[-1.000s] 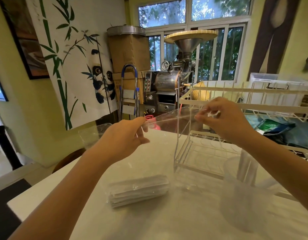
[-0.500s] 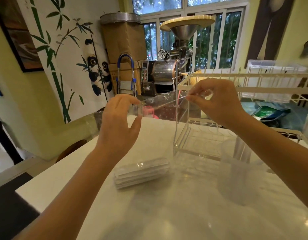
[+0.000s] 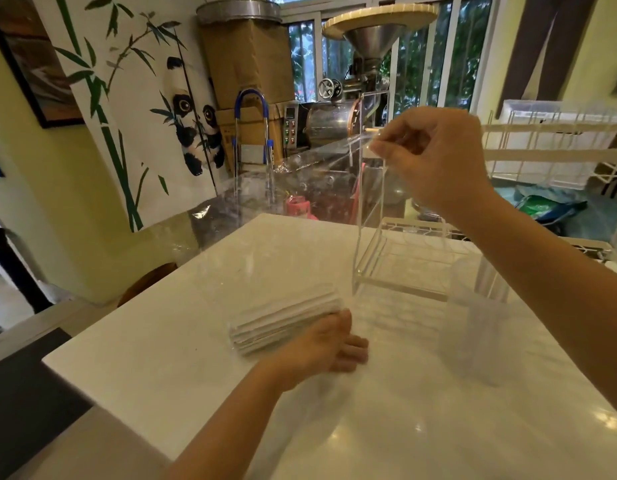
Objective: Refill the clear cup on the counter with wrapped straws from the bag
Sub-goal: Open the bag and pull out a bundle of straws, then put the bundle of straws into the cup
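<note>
With the right hand (image 3: 435, 157) pinching the empty bag (image 3: 265, 188) aloft and the left hand (image 3: 321, 344) resting loosely open on the straws (image 3: 283, 320), the bundle could roll and scatter

I see the bundle of wrapped straws (image 3: 283, 323) lying flat on the white worktop (image 3: 161, 358), toward its left edge, white and stacked lengthwise. The clear cup (image 3: 473, 323) stands upright toward the right edge, a few straws in it. The clear bag (image 3: 265, 188) hangs limp above the far edge.

Straws (image 3: 283, 325) left of cup (image 3: 480, 317)
</note>
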